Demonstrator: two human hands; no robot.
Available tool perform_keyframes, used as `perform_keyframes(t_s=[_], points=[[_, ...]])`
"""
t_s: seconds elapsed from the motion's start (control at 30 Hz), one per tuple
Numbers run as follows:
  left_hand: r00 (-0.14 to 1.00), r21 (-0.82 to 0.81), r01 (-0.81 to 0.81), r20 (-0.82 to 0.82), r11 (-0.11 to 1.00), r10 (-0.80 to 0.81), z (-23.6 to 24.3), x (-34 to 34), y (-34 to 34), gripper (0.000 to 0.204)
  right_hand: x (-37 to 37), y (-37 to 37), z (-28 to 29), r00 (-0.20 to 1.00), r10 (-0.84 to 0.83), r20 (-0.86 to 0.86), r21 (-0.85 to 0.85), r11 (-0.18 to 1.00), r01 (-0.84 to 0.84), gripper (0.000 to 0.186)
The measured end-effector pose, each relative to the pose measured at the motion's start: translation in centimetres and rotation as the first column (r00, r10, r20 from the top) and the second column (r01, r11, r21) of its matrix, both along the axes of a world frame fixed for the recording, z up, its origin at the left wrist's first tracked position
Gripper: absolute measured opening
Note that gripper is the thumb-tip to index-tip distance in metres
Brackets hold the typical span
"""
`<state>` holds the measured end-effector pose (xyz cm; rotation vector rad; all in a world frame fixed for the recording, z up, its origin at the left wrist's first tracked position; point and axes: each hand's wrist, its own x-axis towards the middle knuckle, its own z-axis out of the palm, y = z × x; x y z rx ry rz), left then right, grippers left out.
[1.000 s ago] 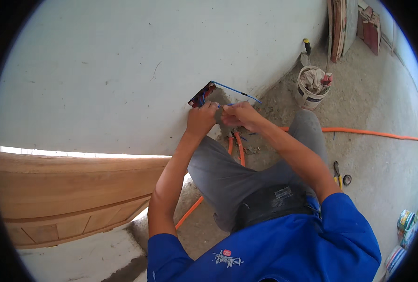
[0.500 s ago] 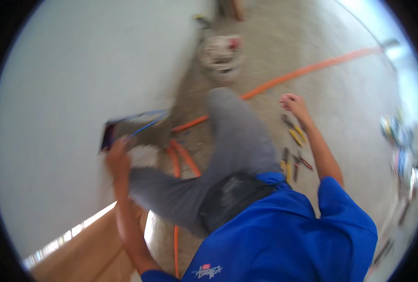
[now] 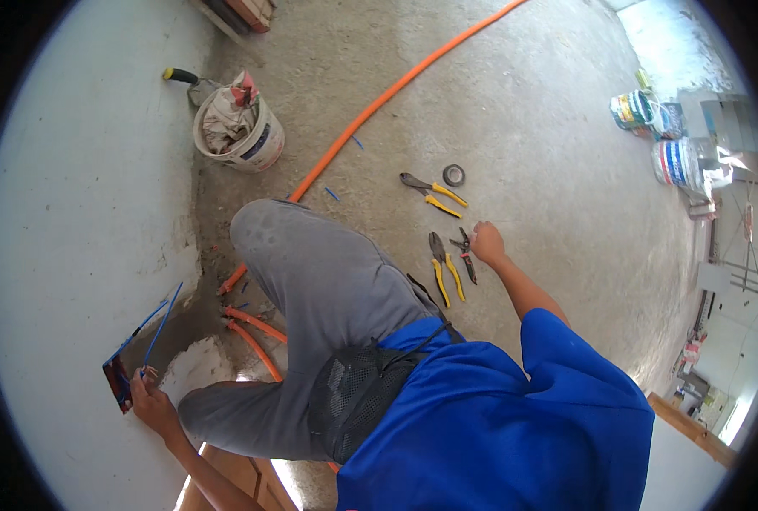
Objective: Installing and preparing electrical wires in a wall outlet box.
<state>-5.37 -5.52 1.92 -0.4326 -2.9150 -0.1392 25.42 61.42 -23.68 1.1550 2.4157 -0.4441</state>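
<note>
My left hand (image 3: pixel 151 400) pinches a blue wire (image 3: pixel 162 320) at the reddish electrical box (image 3: pixel 115 381) recessed in the wall, with a second blue wire beside it. My right hand (image 3: pixel 484 241) is out to the right over the floor, fingers loosely curled and apart, right beside a dark wire stripper (image 3: pixel 468 265) with red on its handle. Left of that lie yellow-handled pliers (image 3: pixel 449 278), and farther up another yellow-handled pair (image 3: pixel 443 194) next to a roll of dark tape (image 3: pixel 453 175).
A bucket of crumpled bags (image 3: pixel 238 136) and a trowel (image 3: pixel 184 78) stand by the left wall (image 3: pixel 89 170). Orange conduit (image 3: pixel 362 119) crosses the floor and runs under my bent legs. Containers (image 3: pixel 674 163) line the far right. A wooden panel (image 3: pixel 242 468) lies at lower left.
My view has swung toward the right. My right hand has left the wire at the box and moved out beside the tools; my left hand stays at the wire.
</note>
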Motion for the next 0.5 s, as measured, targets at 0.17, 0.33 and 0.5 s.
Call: perform_keyframes(t_s=[0.17,0.33,0.5], points=[[0.999,0.062,0.016,0.029,0.998,-0.018,-0.3,-0.3,0.3,0.018,-4.8,-1.7,-1.3,0.913,0.318,-0.256,0.313,0.921,-0.233,0.051],[1.000,-0.033,0.018,-0.021,0.999,-0.018,0.0,-0.1,-1.8,0.023,-11.0,-1.4,-2.9,0.901,0.412,-0.140,0.254,0.894,-0.369,0.062],[0.995,0.001,0.067,-0.077,0.998,-0.066,0.8,1.1,-2.1,0.031,-12.3,0.0,-4.3,0.849,0.515,-0.118,0.161,0.854,-0.495,0.042]])
